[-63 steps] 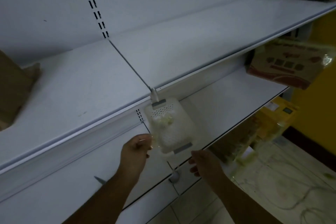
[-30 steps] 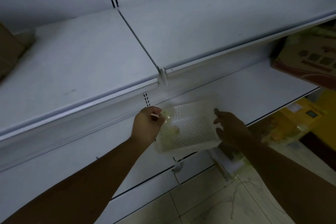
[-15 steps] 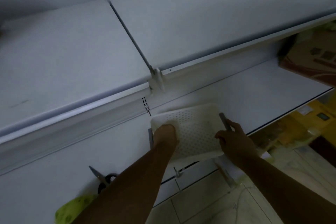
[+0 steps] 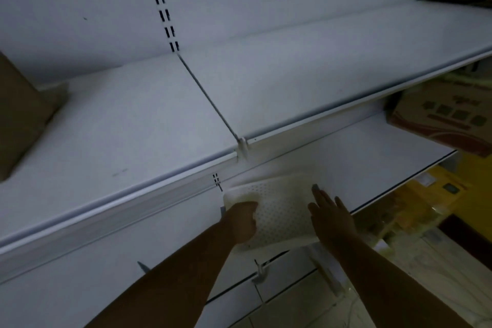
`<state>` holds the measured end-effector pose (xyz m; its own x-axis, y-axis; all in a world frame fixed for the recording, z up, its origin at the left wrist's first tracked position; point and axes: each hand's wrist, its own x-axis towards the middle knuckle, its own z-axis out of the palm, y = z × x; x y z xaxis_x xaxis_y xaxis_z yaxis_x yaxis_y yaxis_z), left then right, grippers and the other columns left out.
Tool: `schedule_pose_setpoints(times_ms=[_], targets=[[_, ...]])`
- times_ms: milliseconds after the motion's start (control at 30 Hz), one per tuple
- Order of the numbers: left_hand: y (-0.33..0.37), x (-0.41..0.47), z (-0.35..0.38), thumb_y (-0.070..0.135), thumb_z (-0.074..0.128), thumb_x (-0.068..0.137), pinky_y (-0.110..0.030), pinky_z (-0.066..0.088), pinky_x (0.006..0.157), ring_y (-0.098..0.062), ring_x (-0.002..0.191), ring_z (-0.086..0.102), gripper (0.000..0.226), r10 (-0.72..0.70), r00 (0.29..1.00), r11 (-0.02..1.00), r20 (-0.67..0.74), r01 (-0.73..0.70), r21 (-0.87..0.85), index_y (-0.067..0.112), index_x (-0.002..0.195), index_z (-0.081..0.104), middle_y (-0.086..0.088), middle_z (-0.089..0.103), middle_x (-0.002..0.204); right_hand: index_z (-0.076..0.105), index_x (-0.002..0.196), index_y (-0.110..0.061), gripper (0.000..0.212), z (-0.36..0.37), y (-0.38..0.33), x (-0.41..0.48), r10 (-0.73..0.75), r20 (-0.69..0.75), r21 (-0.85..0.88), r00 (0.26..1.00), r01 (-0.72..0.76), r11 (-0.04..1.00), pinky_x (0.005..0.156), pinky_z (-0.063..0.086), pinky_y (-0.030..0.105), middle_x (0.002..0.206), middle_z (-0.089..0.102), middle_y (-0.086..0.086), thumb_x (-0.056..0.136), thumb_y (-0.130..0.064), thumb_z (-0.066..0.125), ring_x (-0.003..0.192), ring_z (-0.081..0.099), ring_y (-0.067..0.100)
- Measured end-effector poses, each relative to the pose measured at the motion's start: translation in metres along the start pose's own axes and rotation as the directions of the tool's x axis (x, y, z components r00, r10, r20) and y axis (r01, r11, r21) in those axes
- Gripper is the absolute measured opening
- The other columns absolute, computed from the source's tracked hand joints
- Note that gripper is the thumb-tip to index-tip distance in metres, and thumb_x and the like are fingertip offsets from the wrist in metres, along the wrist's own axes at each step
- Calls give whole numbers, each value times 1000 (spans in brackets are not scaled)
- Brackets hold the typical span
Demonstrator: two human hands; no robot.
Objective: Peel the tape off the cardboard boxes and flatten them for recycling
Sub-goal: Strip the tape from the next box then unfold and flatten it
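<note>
Right now left grip [image 4: 241, 221] clamps tray [image 4: 282, 210] rim, right grip [image 4: 330, 217] flat, fingers apart; box [image 4: 439, 120] at right likely light, stiff, take its edges.

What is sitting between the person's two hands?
A white perforated tray lies between the left hand and right hand, in the head view.

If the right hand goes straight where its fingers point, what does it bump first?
Probably the grey tab on the basket, just past the right hand; depth is unclear.
</note>
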<state>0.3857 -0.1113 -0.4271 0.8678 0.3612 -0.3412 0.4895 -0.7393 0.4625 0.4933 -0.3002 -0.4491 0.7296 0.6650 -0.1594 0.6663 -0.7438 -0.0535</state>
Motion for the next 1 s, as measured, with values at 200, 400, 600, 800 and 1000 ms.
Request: schedule_pose_setpoints(times_ms=[200,400,600,800,1000], targets=[[-10,-28,-22,2,47,94,-6,23,92,-27,124,44,45,128,990,987,-63,-134,-86,11,138,46,-17,42,134,25,147,-15,48,-23,-27,-9,67,30,36,997,-68,997,117,4,44,159,-7,10,100,-22,33,146,-8,26],[-10,-42,-42,-20,42,80,-17,42,79,-20,99,55,48,145,971,942,-189,-194,-275,3,117,64,-11,60,117,24,147,-14,52,-36,-49,-34,27,78,7,997,-28,1000,118,8,42,159,-1,11,98,-23,37,146,-7,26],[-7,-36,-47,-24,44,72,-6,47,74,-6,71,55,43,78,938,879,-337,-224,-420,4,86,73,1,61,77,27,146,-15,50,-32,-56,-47,-17,64,129,998,9,992,119,11,36,159,5,8,99,-28,37,147,4,21],[-8,-25,-46,-9,72,73,-4,40,53,-5,57,47,20,18,971,869,-237,-132,-476,9,81,71,5,48,62,34,143,-17,49,-17,-49,-43,-11,67,137,998,1,991,117,20,37,158,15,6,97,-29,42,145,16,22],[-13,-18,-33,16,69,85,-12,47,62,-18,82,60,20,8,985,908,-174,-80,-412,10,104,69,0,59,89,32,144,-15,51,-11,-40,-42,-13,72,105,997,6,994,116,21,38,157,16,10,97,-32,41,144,16,25]])
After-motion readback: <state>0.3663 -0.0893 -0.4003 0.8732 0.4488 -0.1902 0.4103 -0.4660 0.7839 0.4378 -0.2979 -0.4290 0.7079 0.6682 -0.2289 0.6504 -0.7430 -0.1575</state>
